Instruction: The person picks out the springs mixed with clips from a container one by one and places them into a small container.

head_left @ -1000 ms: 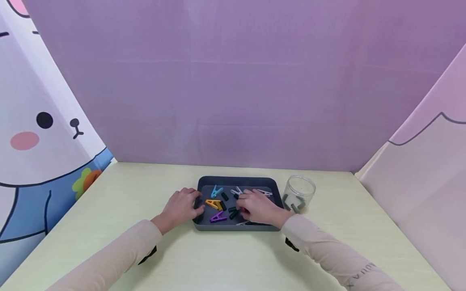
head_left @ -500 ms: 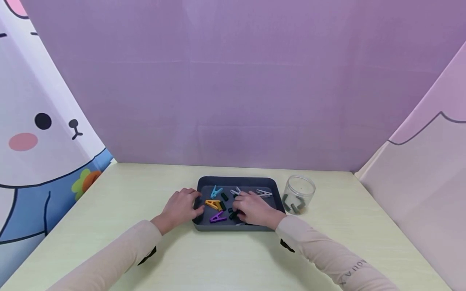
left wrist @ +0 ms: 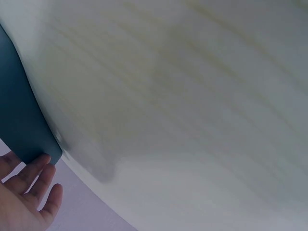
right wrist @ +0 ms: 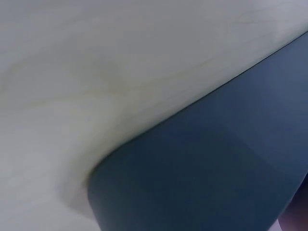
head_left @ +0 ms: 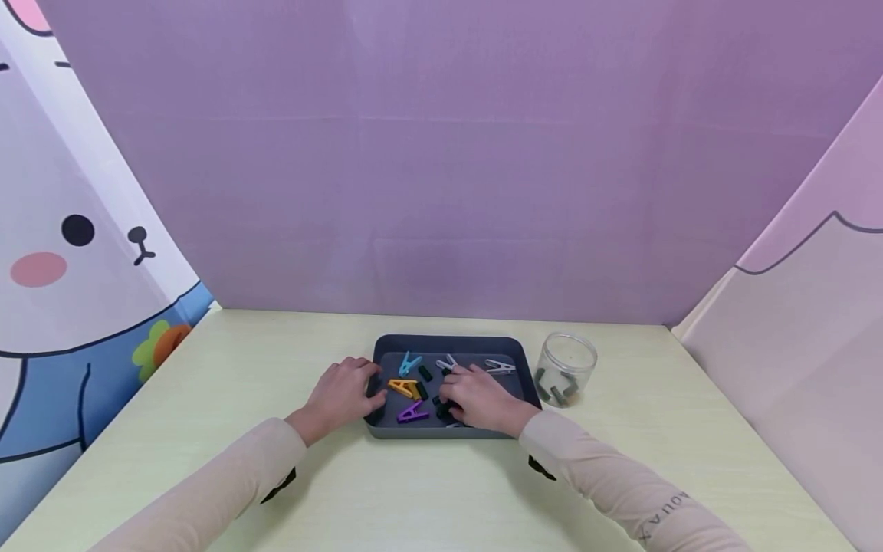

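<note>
In the head view, a dark grey tray [head_left: 396, 431] holds colourful clothespins and small dark green pieces. My left hand [head_left: 341, 395] grips the tray's left side, and the left wrist view shows its fingers [left wrist: 42, 180] against the outer wall. My right hand [head_left: 483, 399] reaches into the tray's right half, fingers bent down at a dark green piece [head_left: 442, 411]. Its fingertips are mostly hidden, so I cannot tell whether they pinch it. Nearby lie a purple clothespin [head_left: 411, 413], an orange clothespin [head_left: 402, 386], a light blue clothespin [head_left: 409, 363] and a white clothespin [head_left: 500, 366].
A clear jar [head_left: 569, 356] with several dark green pieces at its bottom stands just right of the tray. The pale table [head_left: 276, 345] ends at a purple backdrop [head_left: 441, 192]. In the right wrist view, the tray's outer wall [right wrist: 192, 178] fills the lower right.
My right hand has shifted a little left within the tray, uncovering the white clothespin at the right. A red thing glimpsed under it earlier is hidden now. The left hand stays put.
</note>
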Tool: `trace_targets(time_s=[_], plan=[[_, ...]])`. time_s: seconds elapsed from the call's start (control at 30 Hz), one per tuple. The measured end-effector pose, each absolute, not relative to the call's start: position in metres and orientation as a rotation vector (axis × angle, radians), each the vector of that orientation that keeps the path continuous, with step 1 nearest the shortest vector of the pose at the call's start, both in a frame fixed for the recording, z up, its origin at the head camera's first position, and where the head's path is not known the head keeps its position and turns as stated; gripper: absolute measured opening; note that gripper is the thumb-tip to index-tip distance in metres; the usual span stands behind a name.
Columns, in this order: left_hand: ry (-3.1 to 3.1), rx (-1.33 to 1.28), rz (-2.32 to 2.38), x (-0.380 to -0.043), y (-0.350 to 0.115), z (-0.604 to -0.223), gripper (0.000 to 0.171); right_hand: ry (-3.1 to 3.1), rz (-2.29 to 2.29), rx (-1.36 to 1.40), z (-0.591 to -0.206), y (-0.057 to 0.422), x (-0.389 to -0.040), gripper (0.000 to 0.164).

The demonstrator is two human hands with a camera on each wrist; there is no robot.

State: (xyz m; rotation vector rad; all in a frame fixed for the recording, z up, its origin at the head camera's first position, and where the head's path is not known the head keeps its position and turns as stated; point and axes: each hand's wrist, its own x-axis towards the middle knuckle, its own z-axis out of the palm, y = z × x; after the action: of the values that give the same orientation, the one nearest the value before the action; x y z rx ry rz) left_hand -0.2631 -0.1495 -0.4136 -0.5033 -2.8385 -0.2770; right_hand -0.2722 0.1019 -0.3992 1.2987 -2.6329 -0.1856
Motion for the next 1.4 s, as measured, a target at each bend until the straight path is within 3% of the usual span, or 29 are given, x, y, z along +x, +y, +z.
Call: trace_targets(time_s=[1.4], plan=[[-2.829, -0.511, -0.268, -0.264, -0.149, -0.414, 0.045, -2.668, -0.036, 1.291, -0.381, 0.122, -0.271, 0.011]])
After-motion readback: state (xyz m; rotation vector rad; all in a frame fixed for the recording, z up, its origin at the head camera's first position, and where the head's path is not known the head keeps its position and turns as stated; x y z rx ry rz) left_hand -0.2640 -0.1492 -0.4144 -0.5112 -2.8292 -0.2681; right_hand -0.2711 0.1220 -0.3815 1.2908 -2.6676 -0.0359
